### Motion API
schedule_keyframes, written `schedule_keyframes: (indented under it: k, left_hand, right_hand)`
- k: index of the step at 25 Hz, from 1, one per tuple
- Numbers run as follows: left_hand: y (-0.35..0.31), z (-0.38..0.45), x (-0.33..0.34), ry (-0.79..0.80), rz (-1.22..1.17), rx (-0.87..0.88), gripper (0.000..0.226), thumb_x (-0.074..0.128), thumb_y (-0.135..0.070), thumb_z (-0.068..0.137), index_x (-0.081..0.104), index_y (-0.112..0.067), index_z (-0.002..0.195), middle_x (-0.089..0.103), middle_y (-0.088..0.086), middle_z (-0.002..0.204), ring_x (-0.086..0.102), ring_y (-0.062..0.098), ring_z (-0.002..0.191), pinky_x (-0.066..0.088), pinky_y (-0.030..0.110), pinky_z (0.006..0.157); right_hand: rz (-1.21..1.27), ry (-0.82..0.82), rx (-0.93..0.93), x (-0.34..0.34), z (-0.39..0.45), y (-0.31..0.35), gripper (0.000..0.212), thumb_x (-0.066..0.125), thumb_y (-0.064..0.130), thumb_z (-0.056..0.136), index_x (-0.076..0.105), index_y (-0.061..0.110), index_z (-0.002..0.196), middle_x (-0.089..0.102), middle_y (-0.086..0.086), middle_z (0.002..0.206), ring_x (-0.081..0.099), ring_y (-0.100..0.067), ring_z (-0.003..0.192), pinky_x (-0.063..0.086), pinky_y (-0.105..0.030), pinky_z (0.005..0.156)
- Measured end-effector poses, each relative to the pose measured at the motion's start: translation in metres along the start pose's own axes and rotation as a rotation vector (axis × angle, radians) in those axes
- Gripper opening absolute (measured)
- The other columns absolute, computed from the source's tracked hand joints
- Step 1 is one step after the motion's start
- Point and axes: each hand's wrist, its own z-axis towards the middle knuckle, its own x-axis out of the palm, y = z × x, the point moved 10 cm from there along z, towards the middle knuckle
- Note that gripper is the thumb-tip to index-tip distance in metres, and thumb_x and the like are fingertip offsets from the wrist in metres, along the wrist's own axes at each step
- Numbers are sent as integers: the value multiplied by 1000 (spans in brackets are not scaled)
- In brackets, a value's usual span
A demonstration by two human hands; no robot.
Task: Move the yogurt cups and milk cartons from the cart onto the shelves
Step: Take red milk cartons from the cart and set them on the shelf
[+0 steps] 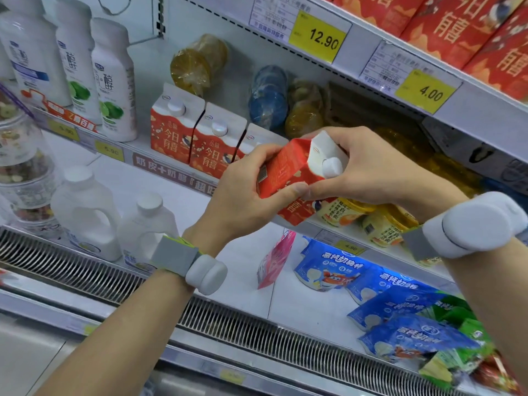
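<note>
Both hands hold one red-and-white milk carton in the air just in front of the middle shelf, tilted so its white gable top and round cap point to the right. The left hand grips the carton's red lower body, fingers curled over its upper side and the thumb along the near face. The right hand wraps round the white top — its thumb tip meets the left thumb on the carton's near side.

Behind the held carton, three matching shelved cartons stand upright in a row along the front edge of that shelf, touching one another. To their left stand tall white drink bottles. Yellow yogurt cups sit at the shelf's front edge under the right wrist. On the lowest shelf, blue snack bags lie towards the right end and white jugs stand at the left.
</note>
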Motion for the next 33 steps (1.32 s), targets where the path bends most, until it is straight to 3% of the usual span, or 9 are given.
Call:
schedule_keyframes:
  k: [3, 7, 11, 15, 24, 30, 33]
  left_hand:
    - [-12, 0, -14, -132, 39, 119, 45, 59, -42, 95, 63, -9, 125, 69, 0, 117, 65, 12, 107, 55, 30, 91]
    - [-9, -1, -30, -308, 242, 148, 29, 60, -17, 95, 66, -6, 120, 69, 6, 118, 64, 19, 111, 52, 35, 97]
    - [-12, 0, -16, -245, 398, 214, 37, 55, -14, 92, 64, -4, 126, 66, 9, 130, 55, 23, 130, 44, 37, 111]
    - [0, 4, -8, -176, 452, 160, 45, 56, -12, 92, 58, -6, 137, 58, 6, 144, 44, 21, 143, 40, 40, 116]
    - [8, 5, -9, -144, 466, 108, 49, 59, -9, 92, 53, -10, 140, 52, 4, 151, 44, 19, 141, 36, 27, 117]
    - [7, 4, -5, -125, 523, 92, 55, 68, -15, 90, 51, -11, 142, 48, 4, 150, 43, 21, 139, 41, 32, 112]
    - [7, 5, -2, -112, 559, 88, 62, 73, -16, 86, 49, -12, 143, 47, 6, 150, 42, 24, 139, 43, 37, 112]
  right_hand:
    - [-84, 10, 52, 4, 1, -10, 51, 93, 37, 63, 66, 31, 107, 71, 18, 92, 69, 1, 80, 61, -22, 68]
    - [-190, 89, 73, 26, 5, -20, 59, 90, 39, 68, 63, 26, 118, 71, 13, 102, 69, -4, 85, 61, -25, 72]
    - [-254, 24, 88, 27, 17, -26, 64, 88, 42, 66, 63, 27, 123, 72, 8, 108, 68, -10, 91, 61, -35, 78]
    - [-281, -5, 123, 27, 32, -31, 55, 88, 41, 64, 63, 30, 112, 70, 7, 105, 64, -14, 95, 59, -38, 81]
    - [-296, -4, 177, 39, 55, -43, 52, 87, 32, 67, 55, 32, 108, 64, 4, 106, 59, -17, 97, 50, -31, 74]
    - [-301, -17, 189, 38, 54, -41, 50, 84, 28, 73, 58, 25, 116, 63, 4, 103, 60, -18, 96, 53, -33, 77]
    - [-348, -10, 161, 40, 54, -40, 47, 82, 30, 76, 56, 25, 115, 60, 5, 100, 54, -17, 93, 44, -31, 73]
